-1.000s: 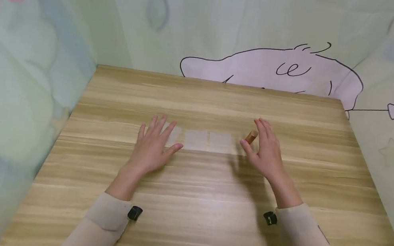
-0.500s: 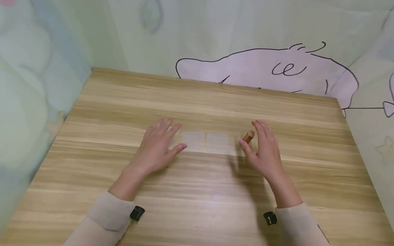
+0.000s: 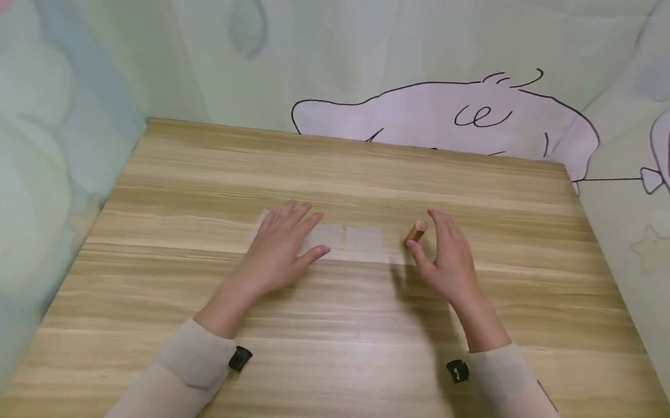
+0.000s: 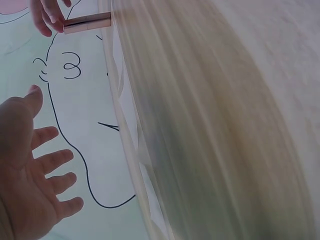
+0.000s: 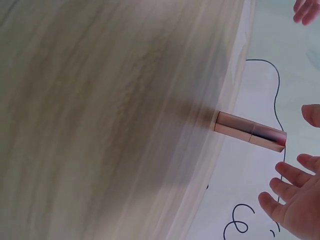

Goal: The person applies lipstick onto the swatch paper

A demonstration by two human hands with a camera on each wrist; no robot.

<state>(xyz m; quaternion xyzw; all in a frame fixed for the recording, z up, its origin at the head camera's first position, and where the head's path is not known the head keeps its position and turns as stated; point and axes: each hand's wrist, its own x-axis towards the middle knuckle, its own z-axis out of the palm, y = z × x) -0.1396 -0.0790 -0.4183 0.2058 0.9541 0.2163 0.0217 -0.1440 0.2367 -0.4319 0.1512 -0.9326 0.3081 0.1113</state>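
Observation:
A copper-coloured lipstick tube (image 3: 415, 232) stands upright on the wooden table, with a seam round its middle in the right wrist view. My right hand (image 3: 451, 259) is just to the right of it, thumb and fingers parted around its top. A gap shows between the tube (image 5: 250, 131) and those fingers (image 5: 284, 190) in the right wrist view. Flat whitish squares (image 3: 363, 243) lie in a row left of the tube. Over this row my left hand (image 3: 280, 247) hovers palm down, fingers spread, holding nothing and hiding part of the squares.
The wood-grain table (image 3: 330, 372) ends at the back against a pale cloth (image 3: 192, 51) with a cartoon drawing. Similar printed cloth hangs along the left and right sides. Dark wrist devices (image 3: 240, 359) sit at both sleeve cuffs.
My left hand has moved to the right along the row of squares, uncovering the left end. The right hand stays beside the upright tube. The head view has shifted slightly.

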